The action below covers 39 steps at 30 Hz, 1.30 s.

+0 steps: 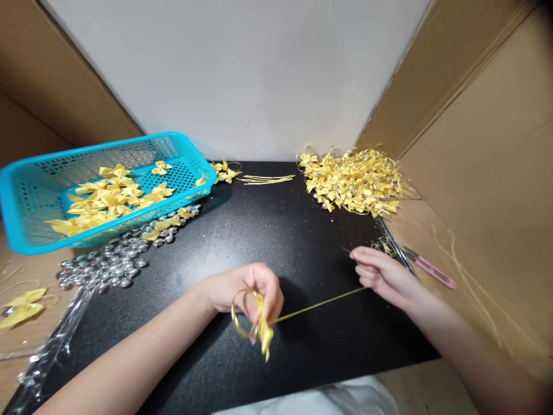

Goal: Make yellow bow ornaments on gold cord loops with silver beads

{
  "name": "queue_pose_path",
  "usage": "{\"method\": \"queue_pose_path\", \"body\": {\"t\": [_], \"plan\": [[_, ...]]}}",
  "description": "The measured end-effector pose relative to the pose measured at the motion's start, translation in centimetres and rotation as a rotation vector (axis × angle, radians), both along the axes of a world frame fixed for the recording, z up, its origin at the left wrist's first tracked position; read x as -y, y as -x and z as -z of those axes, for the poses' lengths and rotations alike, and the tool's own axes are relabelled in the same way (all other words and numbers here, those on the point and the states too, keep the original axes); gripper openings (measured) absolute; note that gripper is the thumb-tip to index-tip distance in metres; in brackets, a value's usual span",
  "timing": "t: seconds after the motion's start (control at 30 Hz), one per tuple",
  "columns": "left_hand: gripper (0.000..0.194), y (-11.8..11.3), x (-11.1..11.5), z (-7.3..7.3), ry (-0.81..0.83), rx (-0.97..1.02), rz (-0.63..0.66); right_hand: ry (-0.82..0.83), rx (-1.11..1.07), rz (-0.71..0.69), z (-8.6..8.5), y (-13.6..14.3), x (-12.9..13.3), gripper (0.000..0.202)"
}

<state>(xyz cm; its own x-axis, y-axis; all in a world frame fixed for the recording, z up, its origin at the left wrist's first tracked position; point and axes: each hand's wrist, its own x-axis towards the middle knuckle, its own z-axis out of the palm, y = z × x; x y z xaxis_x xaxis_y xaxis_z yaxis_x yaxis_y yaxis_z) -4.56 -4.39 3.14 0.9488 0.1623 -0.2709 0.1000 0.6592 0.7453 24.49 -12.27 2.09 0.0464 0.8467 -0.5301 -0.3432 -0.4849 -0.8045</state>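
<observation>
My left hand [246, 285] is closed on a yellow ribbon bow [265, 331] at the front middle of the black table [302, 369]. A loop of shiny gold cord [234, 314] stands out from the bow's left side. From the bow a taut gold strand [322, 304] runs right and slightly up to my right hand [384, 276]. That hand is closed, the strand passing into its curled lower fingers. Between thumb and forefinger it pinches a thin, dark, needle-like piece [345, 249], mostly hidden by the fingertips.
A blue basket [170, 138] of yellow bows stands at left, beside many silver beads [108, 262]. Finished-looking bows with loops [354, 178] are heaped back right. Cut cords [268, 180] lie at the back. Pink-handled snips [432, 271] rest on cardboard at right.
</observation>
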Motion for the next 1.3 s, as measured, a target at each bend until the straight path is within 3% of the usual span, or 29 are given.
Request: {"method": "queue_pose_path", "body": {"t": [0.1,0.2,0.43,0.5,0.63,0.7,0.73,0.83,0.93,1.13,1.3], "plan": [[0.038,-0.4,0.8,-0.5,-0.037,-0.028,0.216,-0.038,0.074,-0.008,-0.5,0.6,-4.0,0.034],[0.036,-0.8,1.2,-0.6,-0.045,-0.013,0.288,-0.068,0.087,0.006,-0.6,1.9,-7.4,0.030],[0.031,-0.8,1.3,0.9,-0.035,0.063,0.071,-0.122,0.119,0.067,0.2,4.2,-11.7,0.021],[0.033,-1.0,1.2,1.4,0.010,0.104,-0.078,-0.174,0.146,0.154,0.1,4.1,-12.0,0.022],[0.030,-1.9,0.7,1.9,0.134,0.101,-0.609,-0.308,0.204,0.315,-0.4,4.4,-10.0,0.020],[0.025,-2.4,0.4,2.0,0.172,0.013,-0.789,-0.374,0.228,0.311,-0.4,5.6,-7.5,0.018],[0.023,-2.6,0.3,2.1,0.181,-0.030,-0.844,-0.439,0.263,0.246,-0.4,6.3,-6.1,0.016],[0.019,-3.0,0.3,2.1,0.181,-0.116,-0.929,-0.573,0.448,0.043,0.1,8.8,-2.5,0.020],[0.018,-3.3,0.5,2.0,0.176,-0.151,-0.960,-0.735,0.663,-0.071,0.5,10.4,-0.9,0.024],[0.021,-3.4,0.7,2.0,0.166,-0.143,-0.970,-0.930,0.963,0.038,0.8,10.6,-1.3,0.020],[0.028,-3.2,0.6,2.2,0.180,-0.136,-0.996,-0.970,1.031,0.041,0.8,10.5,-1.5,0.019]]}}
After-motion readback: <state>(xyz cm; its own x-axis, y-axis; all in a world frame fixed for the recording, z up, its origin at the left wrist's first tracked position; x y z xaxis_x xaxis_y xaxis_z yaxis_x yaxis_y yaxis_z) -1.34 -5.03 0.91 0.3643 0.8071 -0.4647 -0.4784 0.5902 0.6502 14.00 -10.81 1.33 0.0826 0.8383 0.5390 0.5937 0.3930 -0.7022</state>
